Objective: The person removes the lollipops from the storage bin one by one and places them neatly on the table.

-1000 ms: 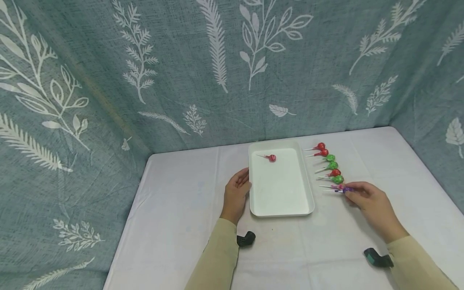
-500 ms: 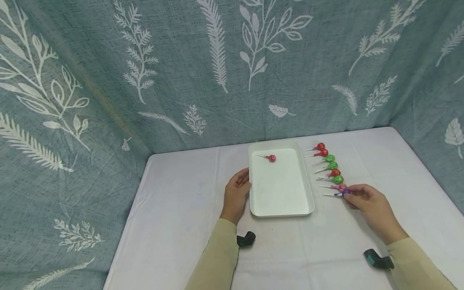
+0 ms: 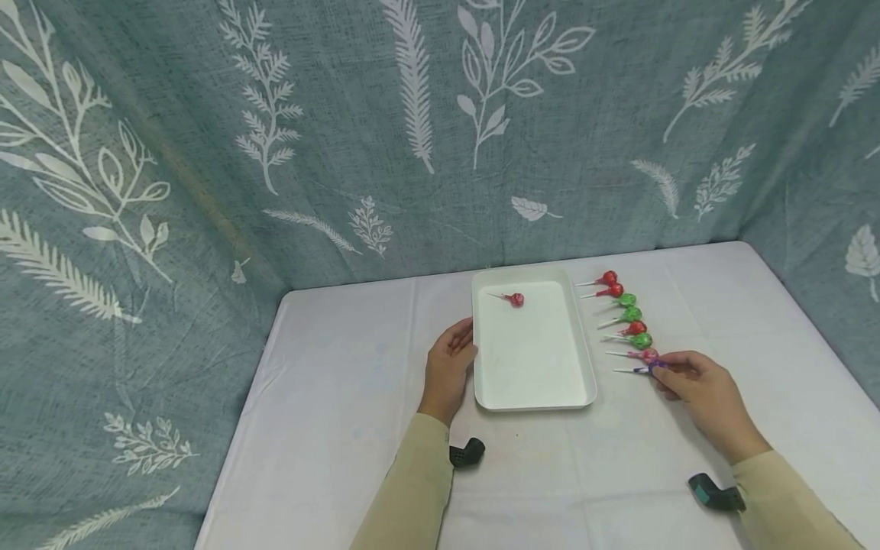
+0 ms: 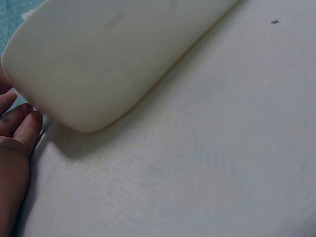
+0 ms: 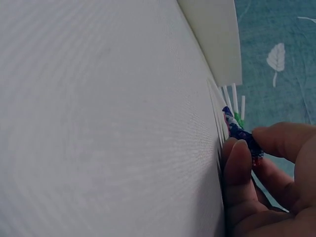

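My right hand (image 3: 708, 389) pinches the wrapped head of a purple lollipop (image 5: 239, 132) between thumb and fingers, its white stick pointing left. Just beyond it lies a pink lollipop (image 3: 648, 355). Farther back, red and green lollipops (image 3: 631, 314) continue the column, sticks toward the tray. The white rectangular tray (image 3: 532, 359) stands left of them, and one reddish lollipop (image 3: 517, 300) lies inside near its far end. My left hand (image 3: 447, 374) rests against the tray's left side, fingers relaxed; in the left wrist view its fingertips (image 4: 33, 118) are right at the outer wall.
A white cloth (image 3: 344, 428) covers the table. Green-blue leaf-patterned curtains (image 3: 330, 137) hang behind it and at both sides. Black devices (image 3: 467, 453) show at both wrists.
My right hand has drawn the purple lollipop slightly toward me, so it now lies a little apart from the pink one. My left hand and the tray have stayed in place.
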A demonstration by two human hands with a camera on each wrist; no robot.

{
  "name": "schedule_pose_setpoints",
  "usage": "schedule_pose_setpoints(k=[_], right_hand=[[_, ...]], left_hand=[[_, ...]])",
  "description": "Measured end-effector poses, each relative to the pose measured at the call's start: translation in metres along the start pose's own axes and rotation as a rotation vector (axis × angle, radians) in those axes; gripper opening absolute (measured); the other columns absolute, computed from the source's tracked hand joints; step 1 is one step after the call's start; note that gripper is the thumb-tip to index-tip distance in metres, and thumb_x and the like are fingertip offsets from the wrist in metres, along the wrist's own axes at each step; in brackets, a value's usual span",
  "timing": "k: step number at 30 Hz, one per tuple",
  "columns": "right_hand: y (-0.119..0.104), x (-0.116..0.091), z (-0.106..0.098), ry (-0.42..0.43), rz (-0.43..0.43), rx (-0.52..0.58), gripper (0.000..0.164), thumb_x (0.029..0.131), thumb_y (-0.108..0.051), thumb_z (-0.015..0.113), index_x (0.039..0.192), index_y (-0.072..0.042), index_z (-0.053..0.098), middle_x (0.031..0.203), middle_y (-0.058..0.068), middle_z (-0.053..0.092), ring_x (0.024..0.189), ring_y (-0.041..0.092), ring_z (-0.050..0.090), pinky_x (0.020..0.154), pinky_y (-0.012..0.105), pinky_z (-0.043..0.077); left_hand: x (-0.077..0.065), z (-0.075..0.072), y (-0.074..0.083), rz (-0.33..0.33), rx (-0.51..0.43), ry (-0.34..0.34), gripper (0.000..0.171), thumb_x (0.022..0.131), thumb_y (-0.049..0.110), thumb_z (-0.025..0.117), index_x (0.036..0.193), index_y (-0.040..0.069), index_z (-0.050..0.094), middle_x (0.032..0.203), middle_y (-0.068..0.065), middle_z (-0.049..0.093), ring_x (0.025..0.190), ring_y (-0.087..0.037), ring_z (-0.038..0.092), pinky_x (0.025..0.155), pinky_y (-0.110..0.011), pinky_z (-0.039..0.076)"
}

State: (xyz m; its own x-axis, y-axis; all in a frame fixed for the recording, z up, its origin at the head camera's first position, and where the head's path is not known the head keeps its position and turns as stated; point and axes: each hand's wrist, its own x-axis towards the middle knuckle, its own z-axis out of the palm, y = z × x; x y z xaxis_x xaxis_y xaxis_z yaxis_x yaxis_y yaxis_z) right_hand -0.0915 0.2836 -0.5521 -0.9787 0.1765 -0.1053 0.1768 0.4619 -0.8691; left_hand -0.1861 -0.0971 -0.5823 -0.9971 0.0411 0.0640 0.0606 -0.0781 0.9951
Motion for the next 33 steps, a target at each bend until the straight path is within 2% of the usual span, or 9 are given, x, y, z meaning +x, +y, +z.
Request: schedule_pose_setpoints(k=[7, 19, 26, 33], right_hand=[[0.0005, 0.0, 0.001, 0.005, 0.001, 0.021, 0.042, 0.111, -0.024, 0.067, 0.136, 0.008, 0.06, 0.128, 0.027, 0.067, 0.093, 0.003, 0.07, 0.077, 0.019, 0.063], [-0.0013, -0.0068, -0.0007, 0.009, -0.005, 0.062, 0.044, 0.113, -0.025, 0.061, 0.138, 0.011, 0.057, 0.127, 0.028, 0.068, 0.093, 0.002, 0.07, 0.079, 0.017, 0.062], [-0.0002, -0.0061, 0.0, 0.017, 0.023, 0.027, 0.048, 0.114, -0.034, 0.059, 0.139, 0.007, 0.058, 0.127, 0.026, 0.068, 0.093, 0.004, 0.07, 0.077, 0.016, 0.061], [-0.0044, -0.0066, -0.0016, 0.04, 0.032, 0.016, 0.046, 0.115, -0.032, 0.057, 0.138, 0.007, 0.059, 0.123, 0.024, 0.069, 0.091, 0.007, 0.069, 0.075, 0.017, 0.061]], left_hand=[[0.0004, 0.0003, -0.0006, 0.003, 0.012, 0.004, 0.046, 0.105, -0.001, 0.061, 0.151, 0.006, 0.061, 0.148, -0.007, 0.065, 0.139, -0.02, 0.06, 0.112, -0.027, 0.051], [-0.0012, 0.0008, -0.0009, 0.001, 0.0, 0.004, 0.046, 0.106, 0.001, 0.062, 0.151, 0.005, 0.06, 0.148, -0.007, 0.065, 0.139, -0.02, 0.06, 0.113, -0.028, 0.051], [-0.0013, -0.0004, -0.0025, 0.002, -0.016, -0.002, 0.045, 0.106, 0.0, 0.062, 0.15, 0.005, 0.061, 0.148, -0.009, 0.065, 0.139, -0.021, 0.059, 0.114, -0.028, 0.05], [0.0002, -0.0001, -0.0029, 0.006, -0.019, -0.003, 0.045, 0.106, 0.0, 0.062, 0.151, 0.003, 0.06, 0.147, -0.009, 0.065, 0.139, -0.022, 0.06, 0.114, -0.029, 0.05]])
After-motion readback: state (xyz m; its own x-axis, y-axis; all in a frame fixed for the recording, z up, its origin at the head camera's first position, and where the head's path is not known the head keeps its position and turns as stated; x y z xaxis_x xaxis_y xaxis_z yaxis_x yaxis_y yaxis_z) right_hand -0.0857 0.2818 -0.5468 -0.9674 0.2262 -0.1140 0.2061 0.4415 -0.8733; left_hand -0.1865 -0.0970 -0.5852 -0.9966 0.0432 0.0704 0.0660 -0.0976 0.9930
